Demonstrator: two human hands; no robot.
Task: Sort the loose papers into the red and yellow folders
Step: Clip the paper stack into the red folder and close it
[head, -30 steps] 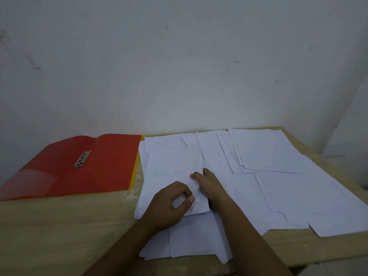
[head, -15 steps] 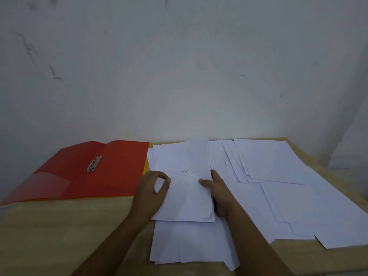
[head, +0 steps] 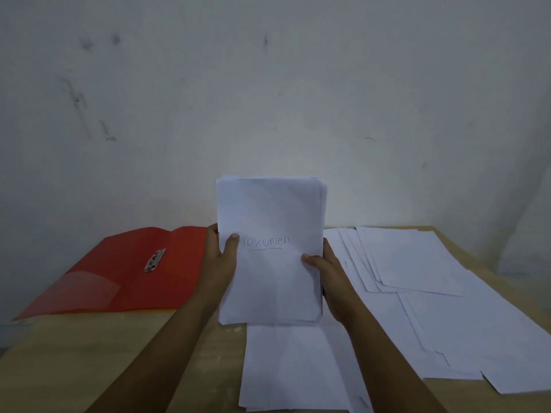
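Nearest me, a few white sheets [head: 298,368] lie flat on the wooden table [head: 119,353], their near edges running out of view at the bottom. Both forearms reach in from below, cut off at the elbow.

Just above those sheets, the person holds a sheaf of papers [head: 269,228] upright, raised off the table. The left hand [head: 219,263] grips its left edge, thumb across the front and covering the first letter of a handwritten, underlined word that reads roughly "okumen"; the fingers behind are hidden. The right hand [head: 326,269] grips the right edge the same way, thumb in front, fingers out of sight behind the paper. I cannot tell how many sheets the sheaf contains.

To the right, loose papers [head: 417,278] lie fanned and overlapping across the table to its far edge.

To the left, the red folder [head: 119,278] lies open and flat, a metal clip [head: 154,260] at its fold. Only a thin strip of the yellow folder [head: 155,309] peeks out beneath its near edge; the rest is covered.

Behind stands a scuffed white wall [head: 268,99].
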